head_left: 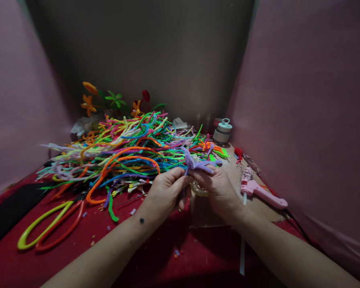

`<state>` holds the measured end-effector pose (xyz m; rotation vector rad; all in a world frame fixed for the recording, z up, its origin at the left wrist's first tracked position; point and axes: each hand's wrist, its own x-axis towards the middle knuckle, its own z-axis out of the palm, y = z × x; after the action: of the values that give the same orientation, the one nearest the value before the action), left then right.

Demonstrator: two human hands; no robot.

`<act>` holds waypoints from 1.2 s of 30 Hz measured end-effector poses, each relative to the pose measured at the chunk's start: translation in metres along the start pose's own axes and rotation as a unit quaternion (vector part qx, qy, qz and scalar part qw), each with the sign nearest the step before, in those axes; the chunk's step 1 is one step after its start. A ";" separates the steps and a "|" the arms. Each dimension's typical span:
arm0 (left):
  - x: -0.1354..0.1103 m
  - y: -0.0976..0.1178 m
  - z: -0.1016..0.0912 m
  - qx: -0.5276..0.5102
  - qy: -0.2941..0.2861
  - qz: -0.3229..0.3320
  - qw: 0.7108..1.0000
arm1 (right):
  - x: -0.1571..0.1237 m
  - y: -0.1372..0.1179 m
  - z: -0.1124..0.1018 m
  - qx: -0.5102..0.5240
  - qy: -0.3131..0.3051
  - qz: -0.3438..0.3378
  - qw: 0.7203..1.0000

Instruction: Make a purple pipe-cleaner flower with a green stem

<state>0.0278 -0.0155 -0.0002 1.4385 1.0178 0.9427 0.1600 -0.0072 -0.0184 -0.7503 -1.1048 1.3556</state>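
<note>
Both hands meet over the red table. My left hand (165, 192) pinches the lower part of a purple pipe-cleaner shape (195, 163) that is bent into loops. My right hand (217, 188) is closed on the same purple piece from the right side. A pale roll of tape (198, 190) lies just under the fingers. Behind the hands spreads a big heap of coloured pipe cleaners (126, 148).
Scissors with yellow and red handles (52, 226) lie at the left. A pink glue gun (262, 192) rests on a piece of cardboard (259, 210) at the right. Tape rolls (222, 132) and finished pipe-cleaner flowers (114, 101) stand at the back. Pink walls close both sides.
</note>
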 end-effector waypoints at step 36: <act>-0.007 -0.002 -0.004 -0.202 -0.096 -0.024 0.974 | -0.006 0.002 -0.004 -0.115 0.003 -0.155 0.981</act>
<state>0.0212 -0.0207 -0.0019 1.1325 0.6672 0.8963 0.1638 -0.0122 -0.0222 -0.7135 -1.3284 0.9731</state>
